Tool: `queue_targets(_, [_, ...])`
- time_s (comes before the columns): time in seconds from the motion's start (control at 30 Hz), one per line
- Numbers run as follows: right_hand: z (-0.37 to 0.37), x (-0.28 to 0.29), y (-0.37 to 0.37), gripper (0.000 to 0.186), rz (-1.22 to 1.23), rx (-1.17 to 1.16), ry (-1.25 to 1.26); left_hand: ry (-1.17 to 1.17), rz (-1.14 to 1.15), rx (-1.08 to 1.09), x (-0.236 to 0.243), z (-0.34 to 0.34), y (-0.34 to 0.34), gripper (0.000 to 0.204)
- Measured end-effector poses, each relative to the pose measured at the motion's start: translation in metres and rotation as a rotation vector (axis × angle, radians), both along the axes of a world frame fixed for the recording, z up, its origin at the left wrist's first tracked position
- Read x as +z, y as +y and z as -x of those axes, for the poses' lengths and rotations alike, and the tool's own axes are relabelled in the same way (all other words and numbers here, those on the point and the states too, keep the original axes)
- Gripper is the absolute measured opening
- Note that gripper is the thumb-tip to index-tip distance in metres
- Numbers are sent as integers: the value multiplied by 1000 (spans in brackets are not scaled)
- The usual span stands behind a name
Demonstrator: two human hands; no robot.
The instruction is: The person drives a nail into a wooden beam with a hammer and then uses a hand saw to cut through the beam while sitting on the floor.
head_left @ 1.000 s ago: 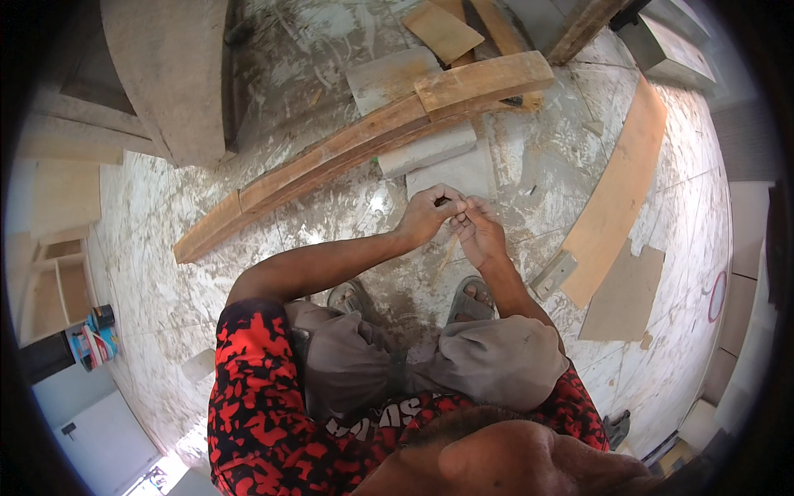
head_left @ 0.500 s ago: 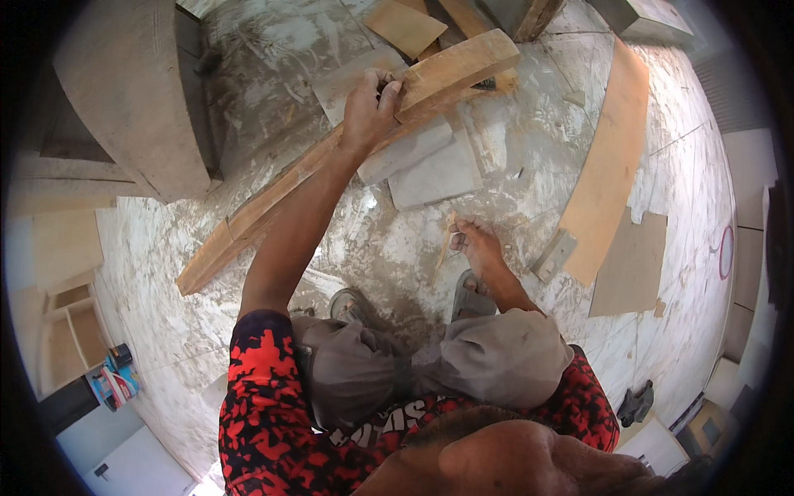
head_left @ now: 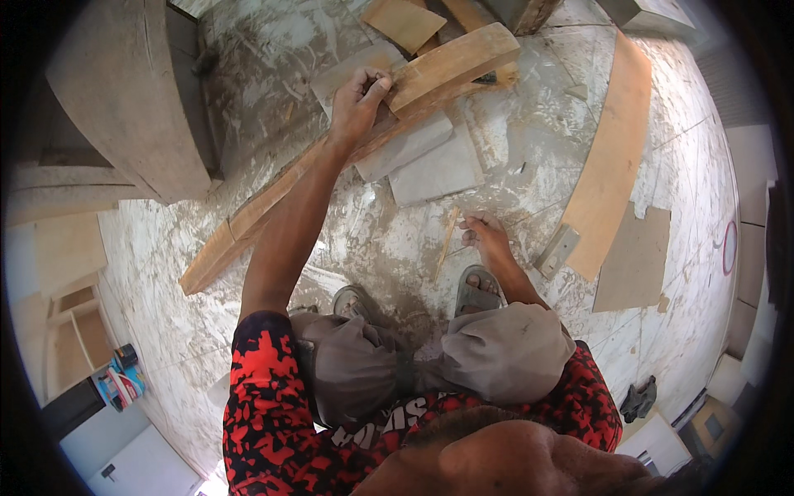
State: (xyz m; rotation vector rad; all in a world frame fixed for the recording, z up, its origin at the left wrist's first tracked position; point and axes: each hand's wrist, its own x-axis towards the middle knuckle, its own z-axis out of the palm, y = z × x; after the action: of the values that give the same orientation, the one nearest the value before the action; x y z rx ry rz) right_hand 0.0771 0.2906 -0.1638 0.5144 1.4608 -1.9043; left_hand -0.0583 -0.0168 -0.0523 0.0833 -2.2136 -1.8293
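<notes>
A long wooden beam (head_left: 455,64) lies slantwise across the floor, its near end at the left. My left hand (head_left: 357,106) is at the beam's upper part, beside a step in the wood. Its fingers are curled in and the thumb is bent over them; what they close on is hidden. A brown patch shows just under this hand. Lower down, before my right foot, my right hand (head_left: 486,236) hangs above the floor with curled fingers. Anything inside them is too small to make out. Near its fingertips lies a thin wood strip (head_left: 447,242).
Grey flat pieces (head_left: 434,169) lie below the beam. On the right are a long tan board (head_left: 616,157), a small block (head_left: 557,251) and a grey-brown sheet (head_left: 633,264). A large wooden piece (head_left: 136,99) stands at upper left. My sandalled feet (head_left: 478,289) are close below.
My left hand has shifted a little to the left along the beam, uncovering more of the step. My right hand has moved slightly right, away from the strip.
</notes>
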Motion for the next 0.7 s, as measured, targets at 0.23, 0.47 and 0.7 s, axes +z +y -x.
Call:
queue_targets(0.23, [-26, -8, 21, 27, -122, 11, -5, -30, 111, -15, 10, 0, 6, 24])
queue_targets(0.47, [-25, -16, 28, 23, -209, 104, 21, 42, 182, -61, -28, 8, -25, 30])
queue_targets(0.7, [-33, -16, 97, 21, -448, -10, 307, -36, 158, -42, -1, 4, 3, 12])
